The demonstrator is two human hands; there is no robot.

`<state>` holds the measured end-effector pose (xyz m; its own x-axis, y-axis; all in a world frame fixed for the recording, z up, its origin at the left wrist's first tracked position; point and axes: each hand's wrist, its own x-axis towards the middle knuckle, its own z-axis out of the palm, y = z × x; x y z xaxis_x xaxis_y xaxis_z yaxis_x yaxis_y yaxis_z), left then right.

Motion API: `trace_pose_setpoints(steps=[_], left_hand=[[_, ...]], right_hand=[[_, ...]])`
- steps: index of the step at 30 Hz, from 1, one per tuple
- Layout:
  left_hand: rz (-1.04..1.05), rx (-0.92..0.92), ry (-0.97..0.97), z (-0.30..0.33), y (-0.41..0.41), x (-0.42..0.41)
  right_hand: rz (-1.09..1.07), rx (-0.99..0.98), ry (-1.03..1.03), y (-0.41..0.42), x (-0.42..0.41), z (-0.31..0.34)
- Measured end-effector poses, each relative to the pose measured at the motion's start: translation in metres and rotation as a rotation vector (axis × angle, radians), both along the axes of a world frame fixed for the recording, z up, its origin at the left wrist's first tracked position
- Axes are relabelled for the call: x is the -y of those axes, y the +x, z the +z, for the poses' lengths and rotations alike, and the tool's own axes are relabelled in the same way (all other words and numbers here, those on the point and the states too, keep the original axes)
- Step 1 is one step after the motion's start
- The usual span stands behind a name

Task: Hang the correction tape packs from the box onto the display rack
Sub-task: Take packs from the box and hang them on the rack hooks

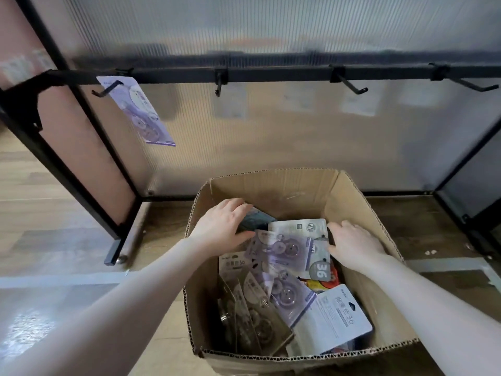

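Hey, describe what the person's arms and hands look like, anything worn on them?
Both arms are bare as far up as the frame shows: no sleeves visible. The left hand and right hand are bare too, with no gloves. No rings, watch or bracelets can be seen on the fingers or wrists, and no markings show on either forearm.
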<state>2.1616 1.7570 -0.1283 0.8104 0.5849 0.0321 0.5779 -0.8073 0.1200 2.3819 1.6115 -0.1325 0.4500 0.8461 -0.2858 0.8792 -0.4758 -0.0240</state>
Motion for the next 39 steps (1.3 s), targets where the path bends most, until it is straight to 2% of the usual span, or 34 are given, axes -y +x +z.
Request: trace_pose_setpoints(steps=[7, 14, 22, 27, 31, 39], left_hand=[[0.041, -0.332, -0.245, -0.026, 0.010, 0.005], [-0.067, -0.607, -0.384, -0.041, 0.018, 0.009], [-0.076, -0.659, -0.513, -0.053, 0.024, 0.011], [-0.028, -0.573, -0.544, -0.064, 0.021, 0.014], [0.051, -0.489, -0.615, -0.066, 0.015, 0.013], [-0.002, -0.420, -0.664, -0.062, 0.011, 0.004]], right_hand=[[0.025, -0.077, -0.108, 0.003, 0.003, -0.018], [0.020, -0.161, -0.341, 0.001, 0.010, -0.033], [0.014, -0.219, -0.543, -0.004, 0.016, -0.042], [-0.018, -0.289, -0.645, -0.007, 0.018, -0.047], [-0.045, -0.320, -0.626, -0.007, 0.019, -0.047], [-0.087, -0.409, -0.450, -0.003, 0.017, -0.037]])
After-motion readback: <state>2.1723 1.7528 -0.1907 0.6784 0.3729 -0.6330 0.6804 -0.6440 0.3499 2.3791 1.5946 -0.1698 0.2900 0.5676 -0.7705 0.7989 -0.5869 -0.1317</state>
